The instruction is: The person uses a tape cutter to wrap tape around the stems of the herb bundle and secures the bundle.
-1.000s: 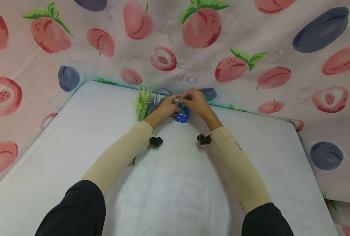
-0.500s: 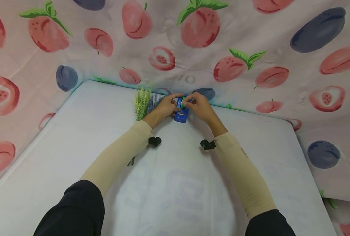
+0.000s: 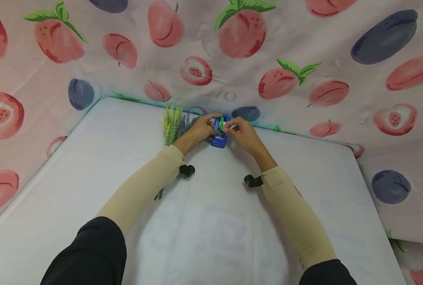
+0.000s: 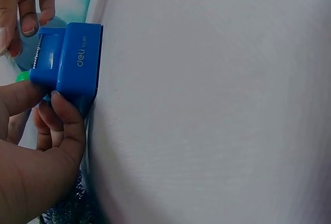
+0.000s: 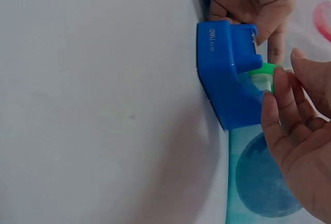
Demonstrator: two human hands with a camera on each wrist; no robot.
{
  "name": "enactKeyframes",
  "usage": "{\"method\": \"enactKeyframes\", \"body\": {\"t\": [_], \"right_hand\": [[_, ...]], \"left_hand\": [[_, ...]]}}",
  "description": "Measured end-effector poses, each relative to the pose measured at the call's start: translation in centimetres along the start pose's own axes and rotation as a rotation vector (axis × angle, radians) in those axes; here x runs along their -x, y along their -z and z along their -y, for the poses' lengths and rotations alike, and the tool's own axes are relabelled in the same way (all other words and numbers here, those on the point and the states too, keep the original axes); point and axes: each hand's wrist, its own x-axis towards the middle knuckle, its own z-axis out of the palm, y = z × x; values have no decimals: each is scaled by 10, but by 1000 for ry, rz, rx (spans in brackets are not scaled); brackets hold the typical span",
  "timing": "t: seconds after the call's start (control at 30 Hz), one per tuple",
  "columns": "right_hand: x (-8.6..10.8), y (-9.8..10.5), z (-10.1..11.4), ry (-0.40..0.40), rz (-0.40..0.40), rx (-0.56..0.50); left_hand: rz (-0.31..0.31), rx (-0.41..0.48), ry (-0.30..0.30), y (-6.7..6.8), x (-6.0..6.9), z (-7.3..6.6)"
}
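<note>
Your left hand (image 3: pixel 200 128) grasps the side of the blue tape dispenser (image 4: pixel 78 61), which stands on the white table (image 3: pixel 197 213) near its far edge. Your right hand (image 3: pixel 245 134) has its bent fingers at the green core (image 5: pixel 268 69), but whether they pinch it I cannot tell. Yellow-green flower sprigs (image 3: pixel 172 124) lie beside your left hand.

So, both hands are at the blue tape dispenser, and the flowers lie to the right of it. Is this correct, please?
Not quite: the flowers lie to the left of the blue tape dispenser, as the head view shows. The left hand and the right hand are indeed both at it.
</note>
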Motion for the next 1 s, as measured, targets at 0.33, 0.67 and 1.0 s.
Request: {"method": "enactKeyframes", "body": {"t": [0.33, 0.67, 1.0], "right_hand": [[9, -6, -1, 43, -1, -56], [11, -7, -2, -12, 33, -271], [10, -5, 2, -154, -33, -368]], "left_hand": [[1, 1, 16, 0, 0, -2], [13, -6, 36, 1, 0, -2], [30, -9, 54, 3, 1, -5]]}}
